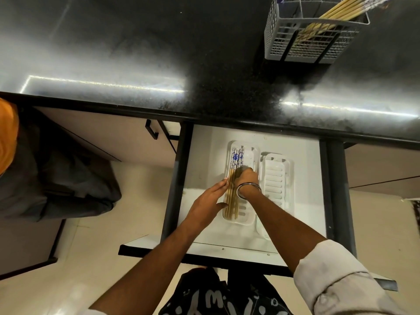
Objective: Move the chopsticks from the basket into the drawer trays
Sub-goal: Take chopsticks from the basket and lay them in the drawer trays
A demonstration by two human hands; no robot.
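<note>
Both forearms reach down into an open drawer [200, 155]. Left hand [210, 198], fingers straight and together, rests against the left edge of the left tray [250, 155], beside the chopsticks [234, 176] lying lengthwise in it. Right hand [246, 177], bangle [247, 189] at the wrist, curls over those chopsticks; its grip is blurred. Right tray [277, 176] sits alongside. More chopsticks stand in the basket [284, 35] on the counter [136, 53].

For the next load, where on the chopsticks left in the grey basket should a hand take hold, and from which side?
Probably by the patterned upper ends of the remaining chopsticks, coming from above the basket. They lean toward its right corner, tops projecting past the rim, while the lower lengths sit behind the grid walls. Fingers can close round the bunch there.
</note>
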